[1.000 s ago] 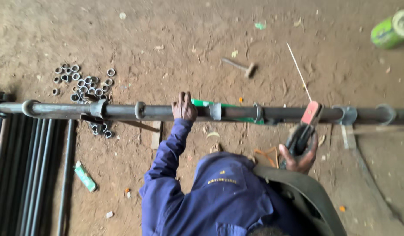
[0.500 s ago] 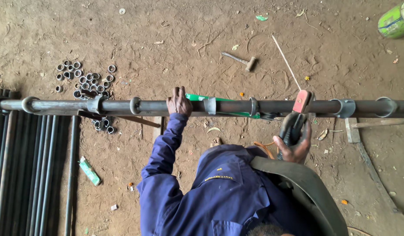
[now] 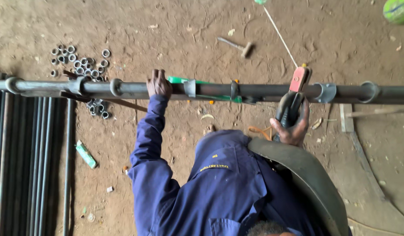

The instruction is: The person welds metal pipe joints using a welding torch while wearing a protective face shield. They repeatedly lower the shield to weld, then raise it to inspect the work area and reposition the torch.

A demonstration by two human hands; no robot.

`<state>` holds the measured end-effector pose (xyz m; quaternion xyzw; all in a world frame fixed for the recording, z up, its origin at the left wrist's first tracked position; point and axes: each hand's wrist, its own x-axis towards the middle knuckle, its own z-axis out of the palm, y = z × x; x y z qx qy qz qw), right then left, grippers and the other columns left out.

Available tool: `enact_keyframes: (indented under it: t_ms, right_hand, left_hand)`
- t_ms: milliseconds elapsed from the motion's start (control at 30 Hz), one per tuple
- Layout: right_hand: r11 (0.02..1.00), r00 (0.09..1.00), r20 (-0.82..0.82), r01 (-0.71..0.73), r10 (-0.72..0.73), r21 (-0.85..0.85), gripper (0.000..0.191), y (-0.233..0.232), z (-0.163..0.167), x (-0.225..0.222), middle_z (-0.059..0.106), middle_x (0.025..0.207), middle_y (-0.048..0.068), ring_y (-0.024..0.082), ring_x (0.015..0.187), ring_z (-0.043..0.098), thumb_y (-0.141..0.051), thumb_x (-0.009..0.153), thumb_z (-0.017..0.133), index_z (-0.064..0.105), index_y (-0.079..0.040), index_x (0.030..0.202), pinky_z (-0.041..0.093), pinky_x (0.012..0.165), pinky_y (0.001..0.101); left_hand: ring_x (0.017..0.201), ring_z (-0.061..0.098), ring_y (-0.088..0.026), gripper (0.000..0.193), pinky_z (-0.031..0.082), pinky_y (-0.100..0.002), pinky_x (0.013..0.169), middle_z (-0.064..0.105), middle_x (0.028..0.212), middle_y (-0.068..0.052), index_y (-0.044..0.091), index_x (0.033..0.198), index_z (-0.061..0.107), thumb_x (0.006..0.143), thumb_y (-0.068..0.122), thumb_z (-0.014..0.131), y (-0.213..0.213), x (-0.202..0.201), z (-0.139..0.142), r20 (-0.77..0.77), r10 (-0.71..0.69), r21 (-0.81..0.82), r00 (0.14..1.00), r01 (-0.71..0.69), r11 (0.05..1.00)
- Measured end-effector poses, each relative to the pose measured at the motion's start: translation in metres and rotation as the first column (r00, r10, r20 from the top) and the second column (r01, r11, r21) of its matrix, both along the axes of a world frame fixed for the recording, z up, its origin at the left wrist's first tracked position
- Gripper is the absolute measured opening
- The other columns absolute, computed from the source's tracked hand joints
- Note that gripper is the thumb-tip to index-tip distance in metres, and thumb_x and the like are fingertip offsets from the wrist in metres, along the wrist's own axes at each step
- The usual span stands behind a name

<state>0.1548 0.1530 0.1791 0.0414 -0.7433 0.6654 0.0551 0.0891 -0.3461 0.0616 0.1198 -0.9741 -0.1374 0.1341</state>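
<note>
Left hand (image 3: 159, 84) fingers clamped on long grey steel pipe (image 3: 263, 91); right hand (image 3: 292, 127) grips black electrode holder (image 3: 289, 109), red-tipped, at pipe. Several metal rings (image 3: 116, 86) sit on pipe; loose rings (image 3: 77, 61) lie upper left.

Long horizontal grey steel pipe (image 3: 263, 91)

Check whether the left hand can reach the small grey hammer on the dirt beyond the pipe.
Probably yes: the left hand grips the long grey steel pipe; the small grey hammer lies uncovered on dirt beyond it. It must let go first.
</note>
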Motion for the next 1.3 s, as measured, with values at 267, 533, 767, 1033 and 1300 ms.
enact_keyframes:
  t_ms: [267,533,767,1033,1300]
  right_hand:
    - [0.999,0.998,-0.058,-0.034,0.036,0.04,0.105,0.018,0.003,-0.005,0.055,0.14,0.012,0.02,0.126,0.057,-0.008,0.074,0.085,0.028,0.002,0.162,0.048,0.11,0.0357]
    - [0.998,0.998,0.063,-0.015,0.018,-0.062,0.103,0.019,0.003,0.005,0.058,0.127,0.009,0.017,0.108,0.057,-0.003,0.077,0.082,0.03,0.0,0.165,0.05,0.099,0.0329]
    - [0.995,0.999,0.034,0.011,-0.008,-0.098,0.1,0.026,-0.008,0.021,0.057,0.133,0.007,0.016,0.117,0.057,-0.002,0.079,0.081,0.027,0.0,0.163,0.048,0.108,0.0335]
    - [0.998,0.999,0.048,0.028,-0.025,-0.058,0.1,0.023,-0.011,0.047,0.056,0.127,0.007,0.014,0.103,0.055,-0.005,0.083,0.083,0.026,-0.002,0.166,0.05,0.095,0.0299]
    - [0.994,0.999,0.035,0.0,0.004,-0.107,0.103,0.024,-0.01,0.056,0.055,0.132,0.009,0.014,0.104,0.055,-0.01,0.086,0.086,0.021,-0.001,0.166,0.048,0.092,0.0282]
  left_hand:
    - [0.098,0.064,-0.039,0.032,0.048,-0.056,0.087,0.056,0.12,-0.017,0.008,0.125,0.059,0.094,0.015,0.064,-0.007,0.0,0.008,0.021,-0.095,0.055,0.995,0.093,0.994]
    - [0.103,0.062,-0.04,0.063,0.05,-0.054,0.09,0.055,0.122,-0.018,0.007,0.129,0.059,0.077,0.033,0.085,-0.035,0.02,0.027,0.103,-0.427,0.099,0.898,0.418,0.903]
    - [0.108,0.064,-0.037,0.067,0.048,-0.053,0.09,0.06,0.114,-0.016,0.009,0.13,0.059,0.073,0.03,0.086,-0.019,0.01,0.031,0.325,-0.393,-0.13,0.86,0.452,0.882]
    - [0.095,0.066,-0.039,0.045,0.048,-0.055,0.083,0.067,0.108,-0.017,0.009,0.12,0.063,0.079,0.019,0.078,-0.032,0.007,0.009,0.233,-0.474,-0.165,0.849,0.514,0.842]
    - [0.081,0.07,-0.036,0.012,0.055,-0.05,0.071,0.07,0.089,-0.012,0.01,0.095,0.063,0.085,0.011,0.071,-0.025,0.003,0.007,0.27,-0.487,-0.08,0.831,0.523,0.848]
